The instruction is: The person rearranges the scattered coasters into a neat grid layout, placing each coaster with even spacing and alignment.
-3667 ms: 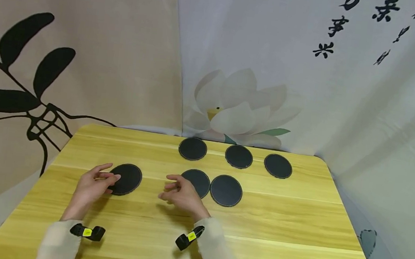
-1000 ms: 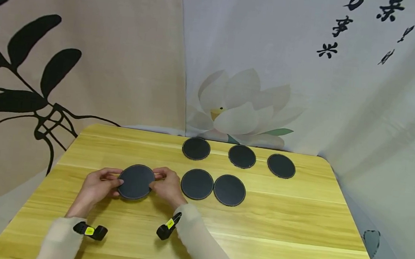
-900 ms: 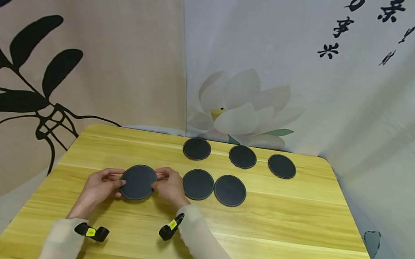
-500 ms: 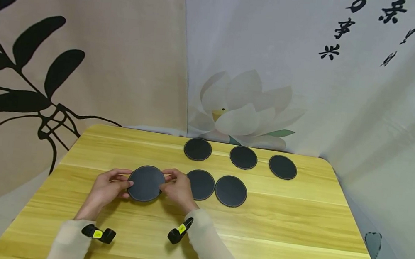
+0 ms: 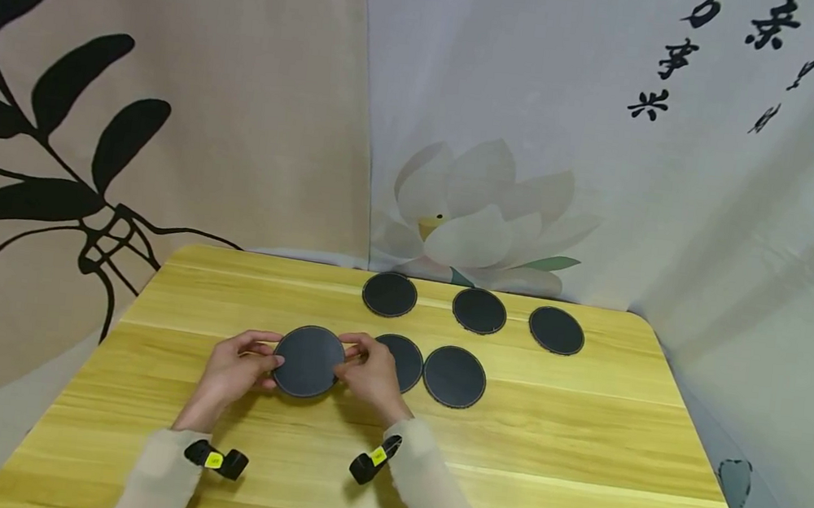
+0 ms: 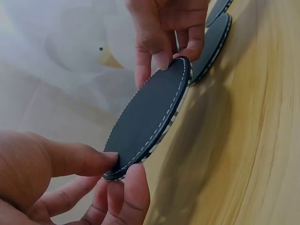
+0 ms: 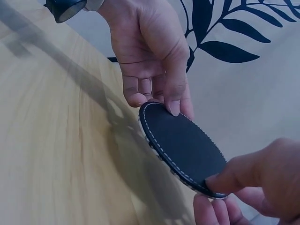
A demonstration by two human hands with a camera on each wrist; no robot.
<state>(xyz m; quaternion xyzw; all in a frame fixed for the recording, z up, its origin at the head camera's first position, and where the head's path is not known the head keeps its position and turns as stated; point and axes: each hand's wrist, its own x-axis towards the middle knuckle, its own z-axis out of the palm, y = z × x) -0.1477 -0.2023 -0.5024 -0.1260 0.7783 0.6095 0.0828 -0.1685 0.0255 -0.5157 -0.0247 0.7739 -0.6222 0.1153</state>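
Both hands (image 5: 229,369) (image 5: 371,375) pinch disc (image 5: 309,361), opposite sides (underside unclear).

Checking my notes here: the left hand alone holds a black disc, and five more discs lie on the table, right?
Not alone: the right hand also pinches the black disc, opposite the left hand, as the head view shows. Five more discs do lie on the table.

The disc (image 5: 309,361) I saw held was black with pale dashed stitching inside its rim and a black-and-white patterned edge, and the other discs (image 5: 455,376) looked black to me too. The tabletop (image 5: 579,459) was yellow with streaky grain, the sleeves (image 5: 161,476) cream, and the backdrop (image 5: 259,109) beige and whitish, printed with black leaves (image 5: 129,144) and a pale lotus (image 5: 471,238).
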